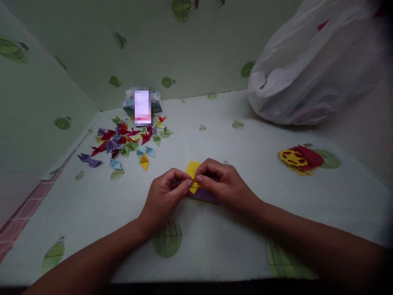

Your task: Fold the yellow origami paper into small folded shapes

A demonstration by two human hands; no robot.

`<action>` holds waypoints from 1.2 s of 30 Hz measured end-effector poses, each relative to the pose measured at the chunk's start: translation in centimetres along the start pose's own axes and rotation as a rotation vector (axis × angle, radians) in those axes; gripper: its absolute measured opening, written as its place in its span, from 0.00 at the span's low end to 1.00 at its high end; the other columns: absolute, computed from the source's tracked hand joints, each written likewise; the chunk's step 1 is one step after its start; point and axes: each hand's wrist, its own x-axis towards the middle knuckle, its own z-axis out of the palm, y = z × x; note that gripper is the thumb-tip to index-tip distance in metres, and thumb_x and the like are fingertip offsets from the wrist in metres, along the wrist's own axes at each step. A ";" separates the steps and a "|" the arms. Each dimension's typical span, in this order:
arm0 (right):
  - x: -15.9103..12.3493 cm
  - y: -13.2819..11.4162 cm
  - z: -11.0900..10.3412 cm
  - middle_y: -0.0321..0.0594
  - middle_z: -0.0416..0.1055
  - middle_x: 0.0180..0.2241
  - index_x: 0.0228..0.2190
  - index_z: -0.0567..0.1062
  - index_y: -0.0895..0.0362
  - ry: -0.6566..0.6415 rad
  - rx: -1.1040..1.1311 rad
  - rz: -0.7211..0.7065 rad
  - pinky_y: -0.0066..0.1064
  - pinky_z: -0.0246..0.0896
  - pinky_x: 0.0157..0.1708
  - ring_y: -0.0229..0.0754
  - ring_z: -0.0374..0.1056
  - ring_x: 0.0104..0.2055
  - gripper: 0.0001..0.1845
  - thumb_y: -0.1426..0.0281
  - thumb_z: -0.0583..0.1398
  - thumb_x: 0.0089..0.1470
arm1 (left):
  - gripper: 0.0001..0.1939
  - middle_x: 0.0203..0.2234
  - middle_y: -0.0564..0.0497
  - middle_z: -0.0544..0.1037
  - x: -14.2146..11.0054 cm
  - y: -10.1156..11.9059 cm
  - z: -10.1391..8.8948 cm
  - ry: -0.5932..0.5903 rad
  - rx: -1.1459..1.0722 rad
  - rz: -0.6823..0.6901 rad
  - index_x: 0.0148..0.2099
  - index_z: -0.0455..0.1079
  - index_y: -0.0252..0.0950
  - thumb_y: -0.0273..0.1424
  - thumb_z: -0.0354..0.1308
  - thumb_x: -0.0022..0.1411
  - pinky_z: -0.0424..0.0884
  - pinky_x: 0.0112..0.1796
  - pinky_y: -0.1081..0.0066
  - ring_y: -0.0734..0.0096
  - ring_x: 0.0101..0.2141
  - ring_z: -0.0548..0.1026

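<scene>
A small folded piece of yellow paper (194,168) is held between 2 bare hands above the near part of the white, balloon-printed counter (245,164). Its lower part is pinched in the grip of the left hand (167,191), thumb against finger; its right edge is pinched by the right hand (219,180). Beneath, a purple paper square (204,196) is partly covered. Folded multicoloured paper cranes (123,139) are heaped farther off to the left.

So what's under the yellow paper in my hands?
Under the yellow paper, part of a purple sheet shows, edged in yellow. The rest is hidden by the paper and your right hand.
</scene>
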 end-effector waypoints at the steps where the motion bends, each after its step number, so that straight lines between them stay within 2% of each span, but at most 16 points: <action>1: 0.0 0.0 0.0 0.33 0.68 0.26 0.25 0.72 0.58 -0.022 0.030 0.016 0.28 0.55 0.29 0.34 0.62 0.29 0.07 0.72 0.61 0.54 | 0.05 0.24 0.54 0.76 0.0 0.0 0.0 0.005 0.005 0.002 0.33 0.73 0.33 0.30 0.63 0.58 0.71 0.29 0.76 0.76 0.25 0.75; 10: 0.2 0.4 0.0 0.35 0.73 0.28 0.29 0.73 0.57 -0.158 0.332 0.172 0.27 0.60 0.29 0.35 0.66 0.29 0.07 0.67 0.63 0.54 | 0.05 0.24 0.53 0.77 0.2 0.0 -0.1 0.031 0.042 0.031 0.32 0.73 0.34 0.31 0.63 0.58 0.72 0.28 0.76 0.75 0.25 0.75; 15: 0.1 0.1 0.2 0.35 0.71 0.26 0.27 0.72 0.57 -0.106 0.353 0.196 0.27 0.59 0.27 0.35 0.66 0.28 0.08 0.66 0.64 0.52 | 0.06 0.25 0.53 0.77 0.1 -0.1 -0.1 0.008 -0.035 0.030 0.34 0.73 0.34 0.31 0.65 0.56 0.73 0.30 0.75 0.75 0.26 0.75; 19: 0.1 -0.2 0.1 0.33 0.69 0.25 0.25 0.72 0.58 -0.068 0.339 0.216 0.26 0.56 0.25 0.33 0.63 0.26 0.09 0.66 0.64 0.50 | 0.10 0.28 0.53 0.79 0.1 -0.4 -0.1 -0.022 -0.100 -0.014 0.37 0.73 0.34 0.30 0.68 0.52 0.73 0.32 0.76 0.74 0.29 0.76; 31: -0.2 -0.3 0.3 0.32 0.67 0.21 0.25 0.71 0.58 -0.082 0.452 0.330 0.26 0.56 0.24 0.33 0.61 0.24 0.11 0.64 0.65 0.50 | 0.07 0.24 0.54 0.79 0.2 0.2 0.0 -0.039 -0.164 -0.085 0.33 0.73 0.35 0.28 0.68 0.52 0.75 0.31 0.74 0.73 0.26 0.78; 36: -0.2 0.0 0.2 0.31 0.68 0.22 0.26 0.71 0.57 -0.086 0.512 0.362 0.25 0.57 0.24 0.32 0.62 0.24 0.10 0.65 0.65 0.50 | 0.06 0.23 0.55 0.78 0.3 0.2 -0.1 -0.048 -0.183 -0.088 0.33 0.74 0.34 0.27 0.67 0.53 0.74 0.30 0.77 0.76 0.25 0.76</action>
